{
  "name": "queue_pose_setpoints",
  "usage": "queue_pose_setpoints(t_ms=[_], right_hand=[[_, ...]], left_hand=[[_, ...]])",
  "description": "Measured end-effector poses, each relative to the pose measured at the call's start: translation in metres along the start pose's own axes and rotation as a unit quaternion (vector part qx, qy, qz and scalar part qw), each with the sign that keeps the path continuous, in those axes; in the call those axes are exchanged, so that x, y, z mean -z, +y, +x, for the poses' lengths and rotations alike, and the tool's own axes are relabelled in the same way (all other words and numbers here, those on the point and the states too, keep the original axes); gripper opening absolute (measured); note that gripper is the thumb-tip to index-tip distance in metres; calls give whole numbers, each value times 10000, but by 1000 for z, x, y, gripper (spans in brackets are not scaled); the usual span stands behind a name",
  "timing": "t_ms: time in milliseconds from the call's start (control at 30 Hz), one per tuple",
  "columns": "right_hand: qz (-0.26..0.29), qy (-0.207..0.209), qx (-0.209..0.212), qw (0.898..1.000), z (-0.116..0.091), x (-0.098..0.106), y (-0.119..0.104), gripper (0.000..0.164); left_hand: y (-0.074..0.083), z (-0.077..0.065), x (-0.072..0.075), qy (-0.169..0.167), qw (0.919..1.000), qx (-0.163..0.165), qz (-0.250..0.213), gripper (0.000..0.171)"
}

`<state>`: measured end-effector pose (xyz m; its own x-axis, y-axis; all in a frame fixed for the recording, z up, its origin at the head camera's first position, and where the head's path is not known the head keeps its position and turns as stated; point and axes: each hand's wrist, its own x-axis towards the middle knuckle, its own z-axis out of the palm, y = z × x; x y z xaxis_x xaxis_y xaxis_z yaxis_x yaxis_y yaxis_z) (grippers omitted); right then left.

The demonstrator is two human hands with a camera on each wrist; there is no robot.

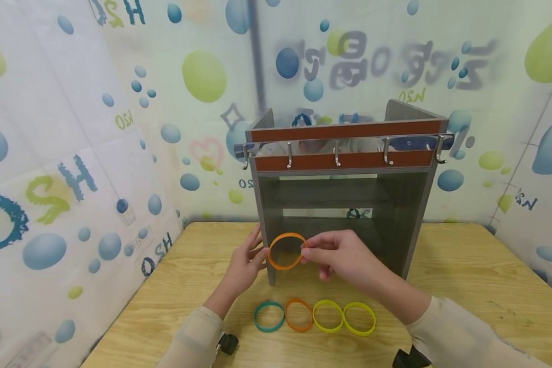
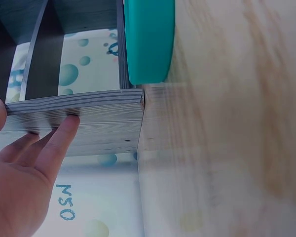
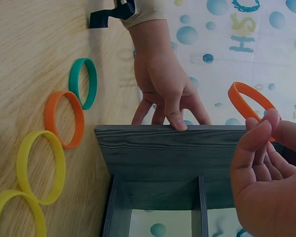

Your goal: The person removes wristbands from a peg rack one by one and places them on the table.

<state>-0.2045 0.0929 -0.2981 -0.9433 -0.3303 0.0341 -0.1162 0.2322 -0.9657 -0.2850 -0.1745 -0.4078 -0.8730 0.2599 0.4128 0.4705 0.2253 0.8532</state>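
My right hand (image 1: pixel 349 253) pinches an orange silicone wristband (image 1: pixel 287 235) between thumb and fingertips, holding it up in front of the small grey wooden shelf (image 1: pixel 331 193). At the shelf's left side panel (image 2: pixel 108 126), my left hand (image 1: pixel 245 266) grips the edge, thumb at the front and fingers against the outer face. A row of wristbands lies on the table before the shelf: a teal one (image 1: pixel 268 330), an orange one (image 1: pixel 299 329) and two yellow ones (image 1: pixel 328 331). In the right wrist view the held band (image 3: pixel 244 101) stands well above the table.
Across the shelf's upper front runs a shiny metal rail (image 1: pixel 313 147) with several hooks (image 1: pixel 337 153). The shelf stands on a wood-grain table (image 1: pixel 478 286), with a patterned curtain (image 1: pixel 202 128) behind and at the sides. Black wrist mounts (image 1: pixel 228 343) sit by both sleeves.
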Motion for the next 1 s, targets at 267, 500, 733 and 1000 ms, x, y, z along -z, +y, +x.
queue_pose_setpoints(t_ms=[267, 500, 733, 1000], right_hand=[[-53, -49, -154, 9999, -5, 20, 12, 33], [-106, -103, -364, 9992, -18, 41, 29, 38], [-79, 143, -677, 9976, -35, 74, 52, 45], [-22, 20, -847, 9964, -50, 112, 85, 41]], left_hand=[[4, 2, 0, 56, 10000, 13, -11, 73], [8, 5, 1, -244, 9996, 116, 110, 75], [17, 10, 4, -407, 9976, 388, 395, 79], [21, 12, 5, -315, 9979, 419, 385, 80]])
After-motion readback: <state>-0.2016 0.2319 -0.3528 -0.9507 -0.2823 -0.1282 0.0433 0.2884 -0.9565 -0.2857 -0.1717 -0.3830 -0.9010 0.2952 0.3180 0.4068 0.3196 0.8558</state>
